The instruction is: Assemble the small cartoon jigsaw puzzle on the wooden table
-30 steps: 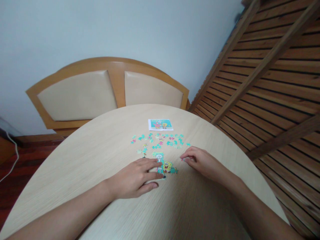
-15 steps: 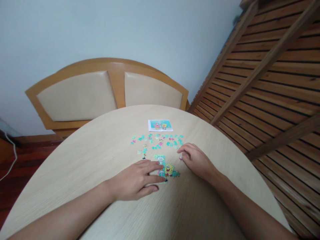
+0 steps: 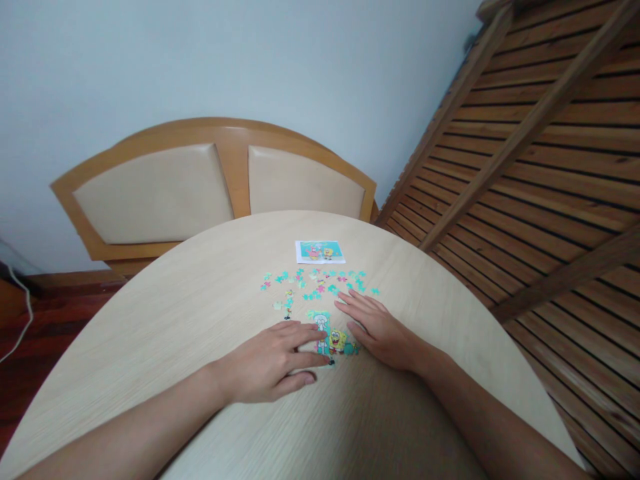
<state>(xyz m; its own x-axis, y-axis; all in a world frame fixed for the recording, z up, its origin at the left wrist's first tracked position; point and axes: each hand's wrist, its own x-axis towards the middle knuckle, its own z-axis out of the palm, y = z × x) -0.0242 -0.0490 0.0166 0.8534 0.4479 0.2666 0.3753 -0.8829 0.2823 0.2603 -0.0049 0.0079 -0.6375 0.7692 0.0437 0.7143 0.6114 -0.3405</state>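
A partly joined jigsaw puzzle [image 3: 337, 342] lies near the middle of the table, showing a yellow cartoon figure beside a pale blue-green one. My left hand [image 3: 273, 360] rests flat with its fingers apart on the puzzle's left part, covering some of it. Loose jigsaw pieces [image 3: 315, 295], mostly teal with some pink and yellow, are scattered beyond the puzzle. My right hand [image 3: 377, 330] is open, its fingers stretched toward the loose pieces and its thumb by the puzzle's right side. Whatever lies under the right palm is hidden.
A picture card [image 3: 320, 252] of the cartoon lies behind the pieces on the round wooden table [image 3: 210, 293]. Past the far edge stands a padded chair back [image 3: 155, 193]. A slatted wooden panel [image 3: 540, 160] leans at the right.
My right hand has moved left, its bent fingers now stretched out over the loose pieces. A teal piece shows to its right. My left hand stays on the puzzle.
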